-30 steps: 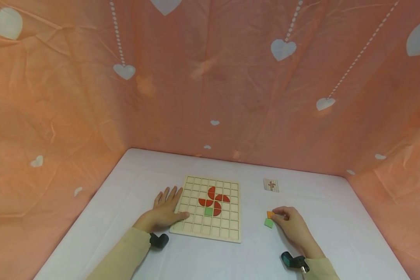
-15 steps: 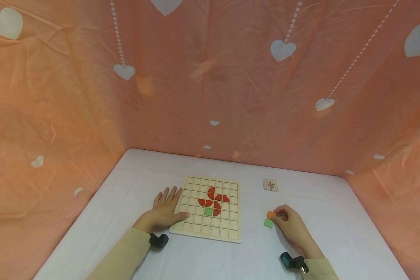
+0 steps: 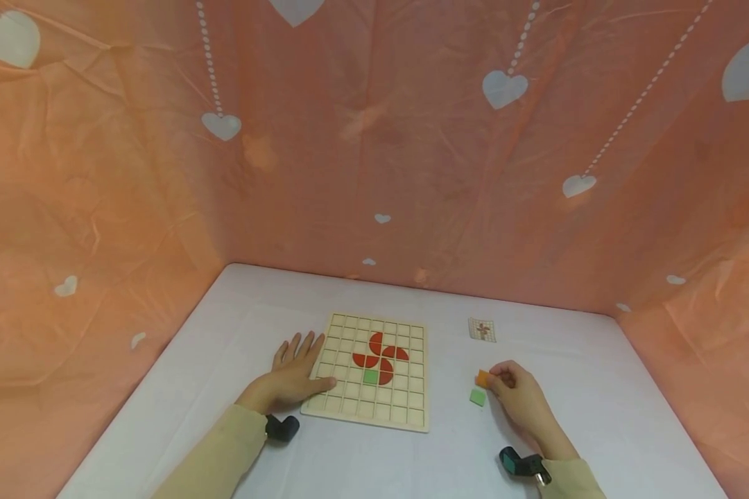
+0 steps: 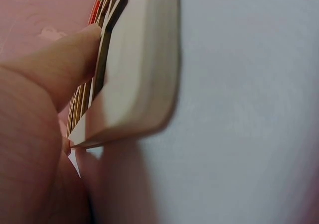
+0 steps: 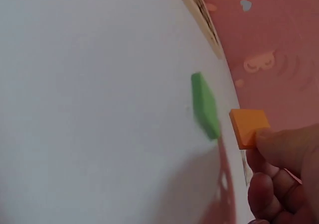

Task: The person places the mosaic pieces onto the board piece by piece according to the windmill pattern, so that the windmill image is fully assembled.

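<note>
A wooden grid board [image 3: 406, 416] lies on the white table, with red rounded tiles [image 3: 376, 342] forming a pinwheel and one green square tile [image 3: 371, 377] just below them. My left hand [image 3: 291, 378] rests at the board's left edge, fingers spread on the table side and thumb lying over the grid; the thumb [image 4: 75, 55] shows on the board in the left wrist view. To the right of the board, my right hand [image 3: 521, 397] pinches an orange square tile [image 5: 249, 128] between thumb and fingers. A loose green tile [image 5: 205, 107] lies on the table just beside it.
A small card [image 3: 483, 330] printed with a grid and a pinwheel picture lies behind the right hand. Orange cloth with white hearts [image 3: 505, 89] hangs around the back and sides of the white table [image 3: 274, 291].
The orange tile has turned and lifted slightly in my right hand, a little apart from the green tile now. My left hand and the board stay in place.
</note>
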A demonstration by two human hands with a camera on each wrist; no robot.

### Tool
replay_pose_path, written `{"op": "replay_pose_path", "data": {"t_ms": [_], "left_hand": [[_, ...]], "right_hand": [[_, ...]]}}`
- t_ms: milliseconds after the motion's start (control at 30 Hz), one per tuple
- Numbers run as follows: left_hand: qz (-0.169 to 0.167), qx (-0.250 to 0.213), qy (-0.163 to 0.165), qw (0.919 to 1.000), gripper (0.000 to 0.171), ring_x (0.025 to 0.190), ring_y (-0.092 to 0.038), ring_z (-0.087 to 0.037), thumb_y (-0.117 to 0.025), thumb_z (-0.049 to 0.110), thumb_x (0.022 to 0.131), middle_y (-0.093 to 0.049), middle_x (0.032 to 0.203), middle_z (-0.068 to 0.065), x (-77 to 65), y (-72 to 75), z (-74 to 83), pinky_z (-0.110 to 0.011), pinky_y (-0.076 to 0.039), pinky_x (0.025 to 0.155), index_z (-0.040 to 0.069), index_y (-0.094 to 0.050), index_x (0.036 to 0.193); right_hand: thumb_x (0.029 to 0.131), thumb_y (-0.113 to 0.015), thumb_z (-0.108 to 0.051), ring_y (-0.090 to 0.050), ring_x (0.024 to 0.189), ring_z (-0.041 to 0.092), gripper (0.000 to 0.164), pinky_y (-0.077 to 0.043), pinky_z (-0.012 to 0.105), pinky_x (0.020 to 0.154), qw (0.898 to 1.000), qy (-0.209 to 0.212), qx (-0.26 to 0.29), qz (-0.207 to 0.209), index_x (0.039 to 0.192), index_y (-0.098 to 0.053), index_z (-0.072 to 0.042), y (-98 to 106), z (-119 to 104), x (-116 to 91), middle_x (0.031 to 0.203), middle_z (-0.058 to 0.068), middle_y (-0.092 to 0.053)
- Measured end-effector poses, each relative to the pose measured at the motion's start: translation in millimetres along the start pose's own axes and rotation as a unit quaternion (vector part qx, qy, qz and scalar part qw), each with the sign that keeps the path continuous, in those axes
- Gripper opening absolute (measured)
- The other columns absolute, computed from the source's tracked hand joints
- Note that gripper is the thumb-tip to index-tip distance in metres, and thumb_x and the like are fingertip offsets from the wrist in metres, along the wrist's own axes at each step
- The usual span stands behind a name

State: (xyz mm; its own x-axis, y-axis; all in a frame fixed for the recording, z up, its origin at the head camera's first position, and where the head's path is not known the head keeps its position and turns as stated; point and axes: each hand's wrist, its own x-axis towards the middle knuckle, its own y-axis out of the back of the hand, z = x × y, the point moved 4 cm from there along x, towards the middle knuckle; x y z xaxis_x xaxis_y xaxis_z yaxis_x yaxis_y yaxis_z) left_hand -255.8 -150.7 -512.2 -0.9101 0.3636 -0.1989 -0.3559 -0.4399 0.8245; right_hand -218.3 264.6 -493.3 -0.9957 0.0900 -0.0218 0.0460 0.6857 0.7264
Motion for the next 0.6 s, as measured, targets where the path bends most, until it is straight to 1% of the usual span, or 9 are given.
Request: {"op": "replay_pose_path", "data": {"t_ms": [167,300,467,600], "left_hand": [[0.001,0.003,0.001,1.0000,0.098,0.144,0.013,-0.039,-0.057,0.057,0.090,0.001,0.160,-0.020,1.9,-0.8,-1.2,-0.054,0.011,0.112,0.005,-0.007,0.155],[0.005,0.004,-0.003,1.0000,0.098,0.144,0.012,-0.040,-0.057,0.057,0.090,0.000,0.160,-0.021,2.6,-1.2,-3.2,-0.055,0.011,0.112,0.005,-0.008,0.155],[0.005,0.003,-0.003,1.0000,0.097,0.144,0.012,-0.040,-0.058,0.056,0.090,0.000,0.160,-0.021,2.3,-1.0,-3.1,-0.055,0.011,0.112,0.004,-0.008,0.155],[0.004,0.004,-0.005,1.0000,0.097,0.144,0.012,-0.040,-0.058,0.056,0.090,-0.001,0.160,-0.021,2.6,-0.6,-2.1,-0.055,0.011,0.112,0.004,-0.008,0.155]], "right_hand": [[0.096,-0.060,-0.013,-0.058,0.086,0.019,0.013,-0.050,0.028,0.070,0.999,-0.005,0.033,0.002,0.106,-0.060,-0.004,-2.5,-12.8,-1.0,0.097,0.007,-0.063],[0.096,-0.060,-0.012,-0.058,0.082,0.018,0.011,-0.050,0.027,0.066,0.999,0.002,0.042,0.002,0.104,-0.060,-0.004,-10.6,-25.3,-1.9,0.094,0.006,-0.063],[0.095,-0.062,-0.013,-0.057,0.075,0.018,0.010,-0.049,0.027,0.060,0.998,0.008,0.064,-0.007,0.102,-0.061,-0.006,-27.0,-43.0,-3.9,0.089,0.005,-0.062],[0.094,-0.063,-0.013,-0.058,0.073,0.016,0.006,-0.049,0.027,0.060,0.997,0.018,0.069,-0.020,0.099,-0.061,-0.009,-43.9,-57.2,-5.5,0.086,0.002,-0.062]]}}
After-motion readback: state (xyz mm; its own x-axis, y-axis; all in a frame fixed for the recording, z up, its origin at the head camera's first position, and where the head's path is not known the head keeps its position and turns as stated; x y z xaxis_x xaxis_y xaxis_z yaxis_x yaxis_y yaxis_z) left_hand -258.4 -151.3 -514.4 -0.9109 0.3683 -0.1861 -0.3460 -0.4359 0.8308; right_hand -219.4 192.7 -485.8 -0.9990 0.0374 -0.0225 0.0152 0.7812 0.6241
